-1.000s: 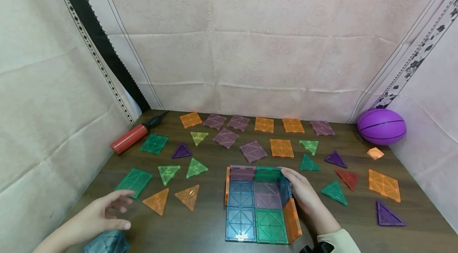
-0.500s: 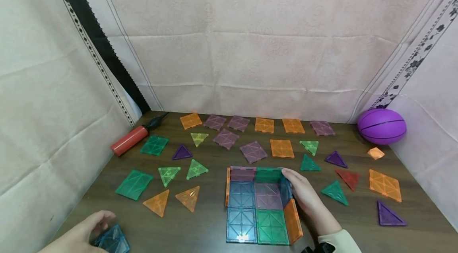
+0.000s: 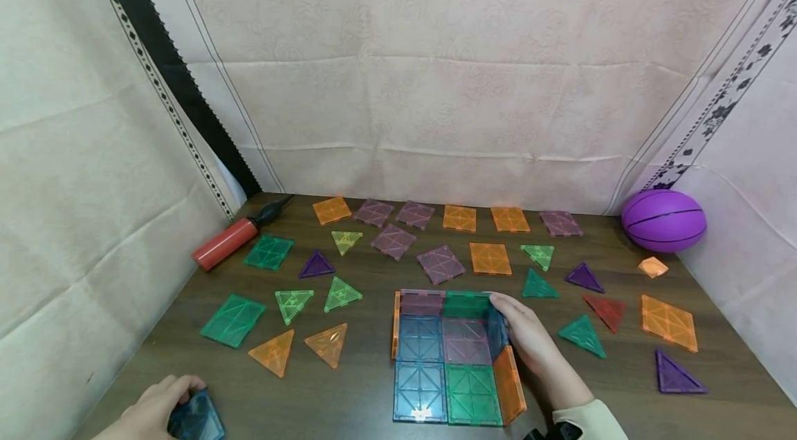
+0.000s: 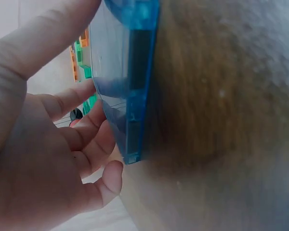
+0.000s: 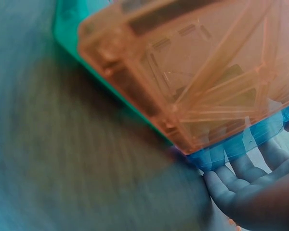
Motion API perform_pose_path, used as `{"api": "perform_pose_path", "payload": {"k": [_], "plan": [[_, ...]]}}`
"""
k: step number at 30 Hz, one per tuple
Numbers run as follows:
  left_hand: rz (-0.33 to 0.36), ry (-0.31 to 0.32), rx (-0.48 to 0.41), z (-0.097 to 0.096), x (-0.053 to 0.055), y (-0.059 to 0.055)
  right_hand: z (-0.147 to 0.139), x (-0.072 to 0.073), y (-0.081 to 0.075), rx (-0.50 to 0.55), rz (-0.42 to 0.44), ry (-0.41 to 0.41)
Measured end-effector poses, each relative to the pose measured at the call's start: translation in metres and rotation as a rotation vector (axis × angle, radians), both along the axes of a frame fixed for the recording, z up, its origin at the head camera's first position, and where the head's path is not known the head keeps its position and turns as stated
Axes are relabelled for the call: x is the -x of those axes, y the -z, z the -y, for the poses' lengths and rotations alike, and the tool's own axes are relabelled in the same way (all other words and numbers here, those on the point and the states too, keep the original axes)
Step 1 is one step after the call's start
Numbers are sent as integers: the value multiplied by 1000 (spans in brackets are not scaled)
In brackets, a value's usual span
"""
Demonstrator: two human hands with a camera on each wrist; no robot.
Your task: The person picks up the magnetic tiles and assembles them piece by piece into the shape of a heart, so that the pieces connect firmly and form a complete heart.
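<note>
At the lower left of the head view my left hand (image 3: 152, 407) holds a see-through blue magnetic tile piece (image 3: 198, 418). In the left wrist view the thumb lies along the top of the blue tile (image 4: 135, 62) and the fingers meet its side. My right hand (image 3: 529, 340) grips the blue side wall (image 3: 496, 326) of an open tile box at its back right corner. The box has a floor of blue, purple and green tiles (image 3: 473, 395), with an orange wall (image 3: 509, 385) at front right. In the right wrist view, fingers (image 5: 216, 185) touch the blue wall's outside.
Loose orange triangles (image 3: 274, 353), green squares (image 3: 233, 321) and several purple squares (image 3: 441, 264) lie left of and behind the box. More triangles and an orange rectangle (image 3: 669, 322) lie at right. A red pump (image 3: 225, 243) and a purple ball (image 3: 664, 221) sit at the back corners.
My left hand has moved down and left from beside the green square to the blue tile piece and closed on it. The right hand stays at the box wall.
</note>
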State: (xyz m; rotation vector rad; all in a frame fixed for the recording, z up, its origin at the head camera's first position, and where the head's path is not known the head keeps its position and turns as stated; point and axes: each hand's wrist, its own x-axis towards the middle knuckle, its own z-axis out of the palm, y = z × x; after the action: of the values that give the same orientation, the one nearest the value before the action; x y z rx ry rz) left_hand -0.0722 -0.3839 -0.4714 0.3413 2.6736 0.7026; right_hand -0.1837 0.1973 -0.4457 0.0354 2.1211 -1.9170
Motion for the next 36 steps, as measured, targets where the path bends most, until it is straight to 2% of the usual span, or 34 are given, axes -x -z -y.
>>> {"api": "perform_pose_path", "payload": {"k": [2,5,8,11,14,16,18,20,25,28,31,34,36], "plan": [[-65,42,-10,-5,-1,-7,0,-1,0,-2,0,-1],[-178,97,-37,-6,-3,-9,0,-1,0,-2,4,9],[-146,40,-48,-12,-4,-14,0,-1,0,0,7,13],[-124,-26,-14,-18,-4,-21,0,-1,-1,1,8,12],[-182,-45,23,-22,-6,-27,0,-1,-1,-2,6,11],[-243,-34,18,-24,-8,-30,0,-1,0,-7,3,7],[-268,-30,2,-25,-9,-34,0,-1,0,-8,4,12],[-229,-43,-24,-27,-8,-38,0,0,0,-5,4,15],[-64,-96,-90,-33,-3,-46,0,0,1,0,7,17],[-28,-113,-136,-38,-3,-49,0,0,1,0,7,12],[13,-159,-192,-48,-1,-54,0,0,1,-1,7,10],[62,-198,-292,-61,2,-59,0,0,1,-7,6,13],[79,-194,-365,-72,4,-62,0,0,1,-8,4,11]]}}
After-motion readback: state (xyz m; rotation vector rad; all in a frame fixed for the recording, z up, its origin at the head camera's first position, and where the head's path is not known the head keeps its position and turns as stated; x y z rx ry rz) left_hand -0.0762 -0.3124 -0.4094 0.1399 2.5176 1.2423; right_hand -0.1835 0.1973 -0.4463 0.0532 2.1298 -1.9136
